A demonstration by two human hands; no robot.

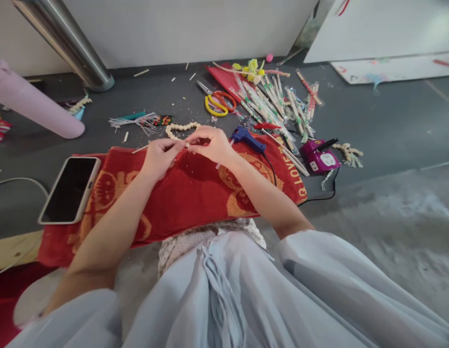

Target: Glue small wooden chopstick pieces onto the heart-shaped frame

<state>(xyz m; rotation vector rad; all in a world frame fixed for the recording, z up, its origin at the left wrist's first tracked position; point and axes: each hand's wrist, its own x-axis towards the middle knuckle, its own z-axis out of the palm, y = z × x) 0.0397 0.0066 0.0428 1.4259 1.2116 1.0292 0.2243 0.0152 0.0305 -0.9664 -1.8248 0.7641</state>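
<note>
My left hand (161, 153) and my right hand (210, 143) meet above the far edge of a folded red towel (188, 188). Their thumbs and fingertips are closed in a pinch around a small pale piece (187, 144), too small to name. Just beyond the fingers, a cream, knobbly curved band (183, 126) rests on the dark table, partly hidden by my right hand. A blue hot glue gun (249, 139) lies on its side to the right of my right hand. Pale crumbs are scattered on the towel beneath my fingertips.
Scissors (217, 104) and many wrapped chopsticks (268, 99) lie beyond my right hand. A purple box (321, 157) stands at right, with a black cord near it. At left are a phone (70, 191), a pink bottle (36, 104) and a metal table leg (70, 46).
</note>
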